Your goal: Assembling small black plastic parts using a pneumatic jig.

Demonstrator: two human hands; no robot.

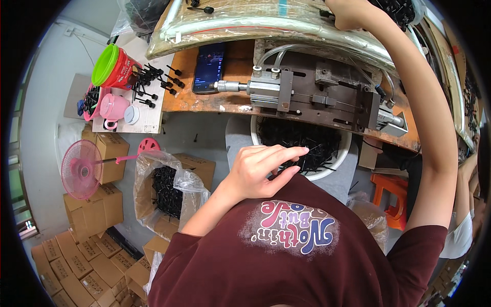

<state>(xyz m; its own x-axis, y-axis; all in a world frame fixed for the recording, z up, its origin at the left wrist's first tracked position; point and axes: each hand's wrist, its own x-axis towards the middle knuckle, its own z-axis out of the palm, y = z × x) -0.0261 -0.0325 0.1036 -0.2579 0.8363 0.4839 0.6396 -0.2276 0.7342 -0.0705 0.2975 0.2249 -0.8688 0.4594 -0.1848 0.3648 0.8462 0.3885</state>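
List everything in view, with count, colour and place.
Workbench: one, orange-brown, top centre
Metal fixture: one, grey, on workbench
Phone: one, black, left of fixture
Plastic sheeting: one stretch, clear, top
Basket: one, white, below workbench edge
Bucket: one, red and green, upper left
Cup: one, pink, below bucket
Lid: one, white, right of cup
Fan: one, pink, far left
Lined carton: one, brown, right of fan
Slim parts: uncountable, black, in basket and carton, beside bucket
Boxes: many, brown, lower left
Stool: one, orange, right
Another person's arm: one, white-sleeved, right edge
Shirt: one, maroon, bottom centre
Left hand: one, bare, near basket
Right hand: one, bare, top edge, grip unclear
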